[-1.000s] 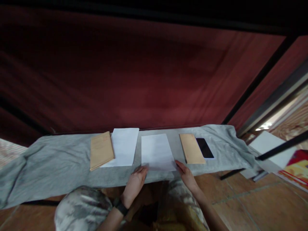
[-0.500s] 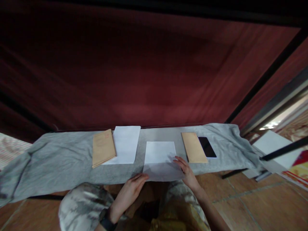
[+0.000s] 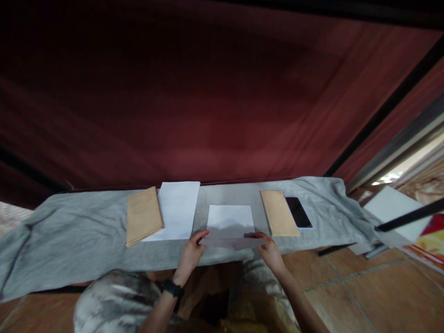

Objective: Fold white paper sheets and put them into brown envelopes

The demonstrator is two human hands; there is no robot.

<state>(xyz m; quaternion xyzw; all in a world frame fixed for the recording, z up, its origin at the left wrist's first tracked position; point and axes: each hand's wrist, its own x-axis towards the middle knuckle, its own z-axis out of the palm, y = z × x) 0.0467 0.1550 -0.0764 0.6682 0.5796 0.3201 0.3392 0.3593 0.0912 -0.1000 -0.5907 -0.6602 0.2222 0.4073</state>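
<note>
A white sheet of paper (image 3: pixel 230 218) lies in front of me on the grey cloth, its near edge lifted and curled up. My left hand (image 3: pixel 193 249) pinches the left end of that raised edge between thumb and fingers. At the right end my right hand (image 3: pixel 267 247) grips the same edge. To the left, a stack of brown envelopes (image 3: pixel 144 216) overlaps more white paper (image 3: pixel 178 208). Beyond my right hand rests another brown envelope (image 3: pixel 279 213), with a dark-screened phone (image 3: pixel 299 212) beside it.
The grey cloth (image 3: pixel 86 231) covers a long narrow bench. Behind it hangs a dark red fabric panel (image 3: pixel 215 115) between black bars. My knees (image 3: pixel 118 300) are under the near edge. A white board (image 3: pixel 397 210) stands at the right above the tiled floor (image 3: pixel 343 296).
The paper's near edge has risen and bent away from me. My left hand moved up to its left corner, and my right hand shifted slightly down to the right corner.
</note>
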